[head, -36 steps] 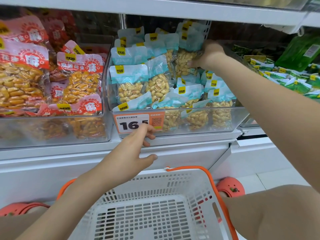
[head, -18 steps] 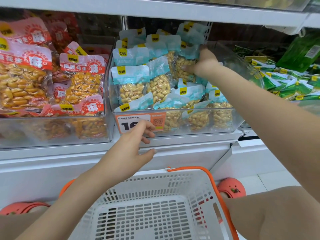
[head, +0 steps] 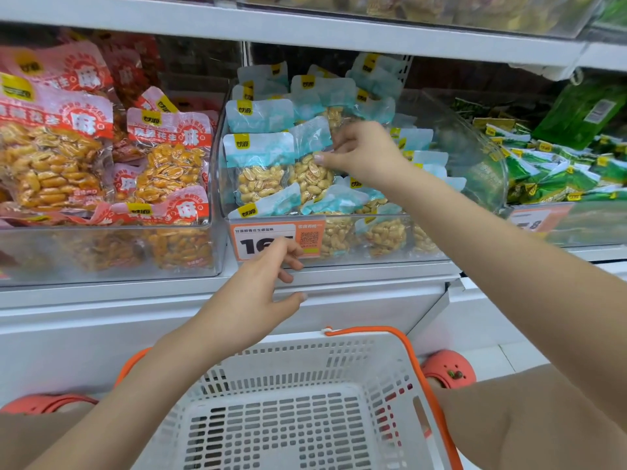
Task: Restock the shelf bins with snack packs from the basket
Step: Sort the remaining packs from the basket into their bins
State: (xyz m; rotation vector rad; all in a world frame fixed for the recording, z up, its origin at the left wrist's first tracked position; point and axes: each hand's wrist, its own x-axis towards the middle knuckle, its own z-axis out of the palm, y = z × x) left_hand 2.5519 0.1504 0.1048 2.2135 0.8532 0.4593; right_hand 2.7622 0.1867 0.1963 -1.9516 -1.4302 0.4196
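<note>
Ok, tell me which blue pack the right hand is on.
The upright front-row pack, second from the left; the right hand pinches its right edge.

Our left hand [head: 261, 286] reaches up toward twelve o'clock, the forearm rising from seven o'clock. Its fingers [head: 288, 254] are loosely curled, the tips turned toward three o'clock, and the thumb juts out below them toward three o'clock; they grip nothing that we can see. Our right hand [head: 364, 152] sits higher, near one o'clock, with its arm running in long and bare from four o'clock. The wrist bends so the hand points toward nine o'clock, back of the hand up. Its thumb and forefinger are drawn together in a pinch at the nine o'clock side.
</note>
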